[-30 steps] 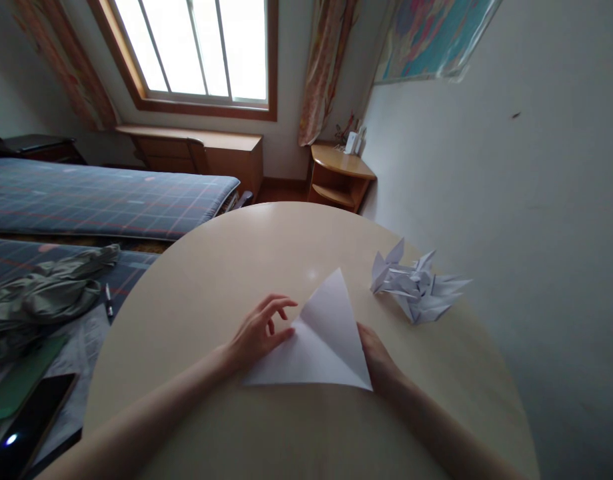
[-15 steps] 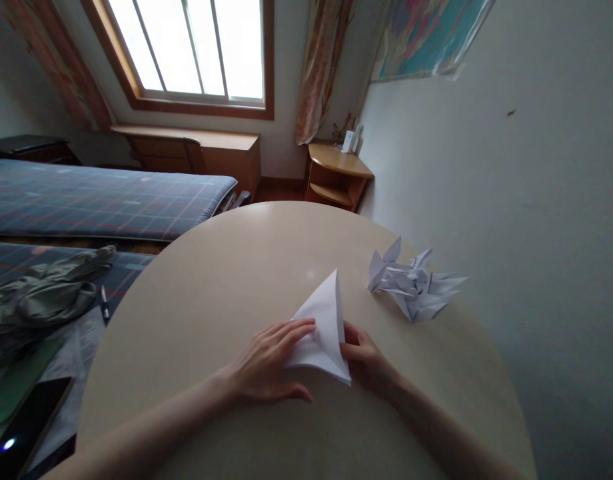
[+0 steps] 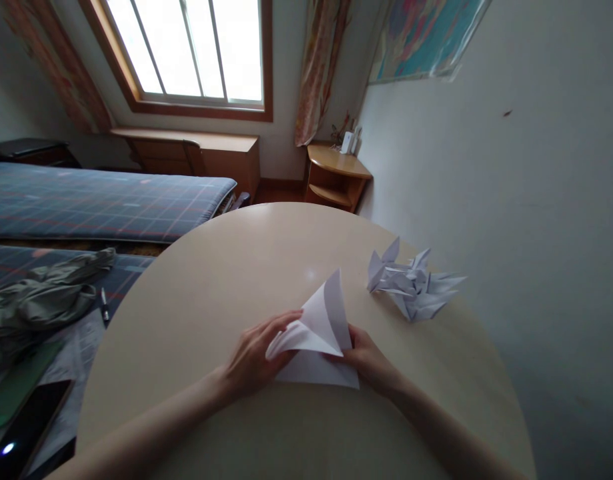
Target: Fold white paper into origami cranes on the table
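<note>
A folded sheet of white paper (image 3: 320, 319) lies on the round table between my hands, its upper layer lifted and curving away from the layer beneath. My left hand (image 3: 259, 353) is closed on the paper's left side, fingers over the top and thumb tucked under the raised flap. At the right edge, my right hand (image 3: 364, 359) pinches the paper, with some fingertips hidden between its layers. Right of the paper sits a cluster of folded white paper pieces (image 3: 411, 283) with pointed tips.
The round cream table (image 3: 211, 280) stands close to the white wall (image 3: 551, 220) on the right. On the left are plaid mattresses (image 3: 106, 203), a grey-green cloth (image 3: 41, 293), a pen (image 3: 104, 304) and a black phone (image 3: 29, 423). A corner shelf (image 3: 339, 162) stands beyond the table.
The paper's upper layer has been raised and opened from the lower one. My left hand has gone from lying flat on the paper to gripping its left side.
</note>
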`<state>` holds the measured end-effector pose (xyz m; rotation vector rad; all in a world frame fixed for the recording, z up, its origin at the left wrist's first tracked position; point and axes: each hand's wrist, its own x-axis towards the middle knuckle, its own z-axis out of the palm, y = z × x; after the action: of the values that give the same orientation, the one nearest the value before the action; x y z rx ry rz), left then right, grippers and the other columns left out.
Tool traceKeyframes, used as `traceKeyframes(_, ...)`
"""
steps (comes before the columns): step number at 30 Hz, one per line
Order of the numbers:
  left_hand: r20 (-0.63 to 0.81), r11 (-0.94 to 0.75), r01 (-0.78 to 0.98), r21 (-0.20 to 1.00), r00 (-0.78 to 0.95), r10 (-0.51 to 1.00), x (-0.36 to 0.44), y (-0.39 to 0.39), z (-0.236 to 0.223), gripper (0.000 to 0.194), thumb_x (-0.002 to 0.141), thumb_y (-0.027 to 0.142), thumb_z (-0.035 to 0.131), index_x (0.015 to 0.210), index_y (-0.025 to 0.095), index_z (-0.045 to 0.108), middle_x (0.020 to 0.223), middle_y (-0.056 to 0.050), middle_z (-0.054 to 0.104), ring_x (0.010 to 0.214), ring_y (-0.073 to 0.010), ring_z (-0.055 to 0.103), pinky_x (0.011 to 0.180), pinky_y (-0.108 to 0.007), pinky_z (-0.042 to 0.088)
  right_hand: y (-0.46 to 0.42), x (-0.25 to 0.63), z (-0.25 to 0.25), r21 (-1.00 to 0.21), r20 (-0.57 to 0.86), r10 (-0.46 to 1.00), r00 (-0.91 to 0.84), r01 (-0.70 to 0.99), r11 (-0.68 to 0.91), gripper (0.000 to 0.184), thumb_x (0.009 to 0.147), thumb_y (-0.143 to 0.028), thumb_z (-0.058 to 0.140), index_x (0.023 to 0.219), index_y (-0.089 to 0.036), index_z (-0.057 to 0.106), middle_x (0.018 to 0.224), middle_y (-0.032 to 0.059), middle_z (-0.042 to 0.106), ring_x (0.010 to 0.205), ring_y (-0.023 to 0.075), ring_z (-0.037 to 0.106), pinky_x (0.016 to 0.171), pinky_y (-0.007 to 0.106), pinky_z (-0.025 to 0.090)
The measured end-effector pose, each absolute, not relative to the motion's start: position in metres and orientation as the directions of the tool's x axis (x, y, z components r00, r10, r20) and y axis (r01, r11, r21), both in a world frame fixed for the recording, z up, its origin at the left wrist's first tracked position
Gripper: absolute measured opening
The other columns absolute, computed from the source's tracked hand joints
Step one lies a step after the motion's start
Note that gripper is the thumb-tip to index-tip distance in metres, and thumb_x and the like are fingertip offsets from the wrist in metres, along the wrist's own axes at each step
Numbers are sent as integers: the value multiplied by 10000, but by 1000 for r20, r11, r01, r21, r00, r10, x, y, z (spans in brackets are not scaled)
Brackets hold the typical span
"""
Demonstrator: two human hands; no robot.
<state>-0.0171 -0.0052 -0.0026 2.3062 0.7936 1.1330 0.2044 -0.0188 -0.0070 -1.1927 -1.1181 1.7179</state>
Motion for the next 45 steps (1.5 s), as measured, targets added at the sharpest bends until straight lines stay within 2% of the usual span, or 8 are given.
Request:
traceKeyframes(4, 666, -728, 322, 605, 296, 684, -19, -1, -1, 527, 898, 170, 477, 1376, 219, 260, 1374, -151, 431, 1156, -212, 536, 800, -320, 560, -12, 217, -2, -933, -332, 897, -293, -36, -357, 465, 544, -337, 794, 936, -146, 632, 851, 40, 693, 754, 208, 622, 667, 304, 478)
traceKeyframes(8, 811, -714, 582, 388, 152, 565, -22, 5, 6, 635, 854, 98, 526, 1399, 230, 229, 1437, -144, 312, 1317, -270, 336, 1000, -482, 418, -5, 231, 4, -937, -339, 891, -301, 25, -348, 434, 594, -388, 755, 915, -129, 621, 796, 38, 675, 677, 179, 604, 595, 268, 454)
traceKeyframes(14, 661, -735, 675, 71, 520, 541, -33, 20, 0, 451, 856, -16, 425, 1209, 247, 525, 1421, -61, 379, 1369, -254, 232, 1112, -561, 177, 3, 247, 7, -944, -236, 917, -321, 301, -138, 474, 698, -418, 648, 1062, -125, 569, 885, 77, 663, 744, 224, 609, 641, 319, 487)
traceKeyframes(20, 340, -896, 387, 217, 831, 441, -41, 30, -14, 406, 897, 48, 370, 1257, 178, 505, 1293, -51, 555, 1239, -167, 467, 1041, -350, 414, 5, 245, -8, -572, 234, 960, -153, 777, 263, 623, 732, -238, 605, 1319, -162, 410, 1217, 139, 518, 1141, 315, 458, 1003, 510, 349)
traceKeyframes(24, 221, -863, 409, 297, 850, 479, -38, 26, -10, 430, 900, 63, 356, 1286, 194, 491, 1323, -39, 524, 1236, -167, 471, 1038, -325, 412, -1, 236, -9, -366, 415, 864, -284, 817, 445, 548, 856, -155, 458, 1387, -210, 335, 1304, 134, 454, 1233, 270, 393, 1037, 481, 339)
traceKeyframes(29, 151, -820, 451, 351, 837, 525, -34, 21, 1, 400, 933, 299, 418, 1311, 176, 466, 1352, -61, 484, 1255, -190, 449, 1069, -356, 360, -4, 234, 3, -441, 153, 733, -663, 618, 651, 444, 914, -347, 447, 1348, -262, 421, 1426, 71, 398, 1318, 229, 336, 1075, 438, 306)
traceKeyframes(37, 188, -854, 354, 380, 875, 446, -38, 23, 8, 901, 606, 544, 723, 1360, 176, 395, 1374, -141, 437, 1253, -290, 438, 1056, -449, 342, -5, 235, 3, -567, -113, 681, -723, 610, 554, 1119, 564, -584, 735, 1445, -194, 166, 1514, 115, 91, 1388, 312, 63, 1125, 493, 73)
traceKeyframes(45, 276, -867, 346, 359, 848, 453, -39, 26, 1, 545, 787, 345, 624, 1299, 227, 480, 1284, -84, 553, 1199, -240, 509, 1022, -425, 403, -5, 236, 9, -605, -109, 679, -726, 590, 534, 939, 666, -546, 694, 1426, -226, 244, 1509, 98, 142, 1386, 305, 86, 1126, 494, 78)
